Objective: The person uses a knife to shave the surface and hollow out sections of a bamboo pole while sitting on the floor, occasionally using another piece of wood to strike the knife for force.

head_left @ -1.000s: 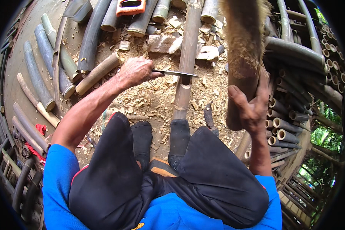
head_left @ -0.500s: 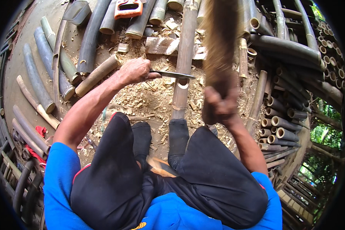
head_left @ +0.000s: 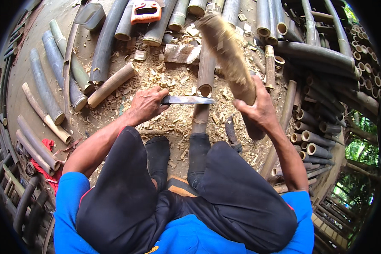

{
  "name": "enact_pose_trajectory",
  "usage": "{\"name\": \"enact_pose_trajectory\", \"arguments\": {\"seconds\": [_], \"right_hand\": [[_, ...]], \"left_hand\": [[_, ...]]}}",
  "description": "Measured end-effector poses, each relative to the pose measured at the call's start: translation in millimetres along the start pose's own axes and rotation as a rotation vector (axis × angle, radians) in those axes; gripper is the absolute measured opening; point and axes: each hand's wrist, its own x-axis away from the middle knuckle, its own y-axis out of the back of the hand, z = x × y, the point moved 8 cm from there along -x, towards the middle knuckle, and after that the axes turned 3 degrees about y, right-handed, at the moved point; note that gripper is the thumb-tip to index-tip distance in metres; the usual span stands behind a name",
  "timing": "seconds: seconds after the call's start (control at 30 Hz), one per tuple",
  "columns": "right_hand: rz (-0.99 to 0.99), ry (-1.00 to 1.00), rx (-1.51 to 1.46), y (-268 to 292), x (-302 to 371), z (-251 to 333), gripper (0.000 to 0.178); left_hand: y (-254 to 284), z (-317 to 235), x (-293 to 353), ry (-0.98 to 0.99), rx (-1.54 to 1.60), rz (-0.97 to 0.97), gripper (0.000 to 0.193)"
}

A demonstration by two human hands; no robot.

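My left hand (head_left: 150, 103) is closed round the handle of a knife (head_left: 189, 100). The blade points right and crosses over a bamboo pole (head_left: 206, 67), just on the near side of a notch (head_left: 205, 89) cut in it. My right hand (head_left: 258, 108) grips a thick, rough wooden club (head_left: 228, 53) round its lower part. Its worn, frayed upper end leans up and to the left, above the pole's right side. The near end of the pole meets my dark-socked right foot (head_left: 199, 148).
Wood chips (head_left: 156, 114) litter the ground. A wood block (head_left: 182, 53) lies by the pole, and an orange-handled saw (head_left: 146, 12) farther off. A dark curved tool (head_left: 230, 130) is near my right foot. Bamboo lengths (head_left: 112, 84) lie left, with stacked bamboo tubes (head_left: 315, 136) at right.
The knife and my left hand have come nearer to me, from the notch's far side to its near side. The club, blurred and upright before, now tilts to the left.
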Motion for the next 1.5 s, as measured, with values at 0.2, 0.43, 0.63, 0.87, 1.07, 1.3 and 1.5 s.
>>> {"name": "enact_pose_trajectory", "arguments": {"seconds": [0.2, 0.43, 0.63, 0.87, 1.07, 1.3, 1.5], "right_hand": [[0.197, 0.802, 0.485, -34.3, 19.2, 23.5, 0.064], [0.41, 0.843, 0.689, -53.3, 19.1, -2.4, 0.046], [0.344, 0.954, 0.524, -56.9, 51.6, 41.3, 0.035], [0.285, 1.039, 0.522, -52.9, 42.1, 46.2, 0.032], [0.305, 0.995, 0.622, -37.2, 29.0, 29.5, 0.04], [0.238, 0.91, 0.749, -36.0, -3.2, -19.7, 0.043], [0.367, 0.86, 0.775, -31.0, -7.8, -15.8, 0.053]], "left_hand": [[-7.8, 3.1, -11.0, -0.026, -0.048, 0.052, 0.015], [-18.9, 8.8, -12.1, 0.176, 0.159, 0.115, 0.015], [0.1, 1.9, 2.0, 0.095, 0.162, -0.087, 0.022], [-9.7, -0.1, -18.8, 0.009, -0.128, 0.044, 0.01], [-10.7, 0.2, -21.7, 0.004, -0.105, 0.032, 0.013], [-15.0, 4.3, -32.0, 0.009, -0.088, 0.09, 0.015], [-17.3, 7.5, -31.9, -0.024, -0.106, 0.016, 0.013]]}}
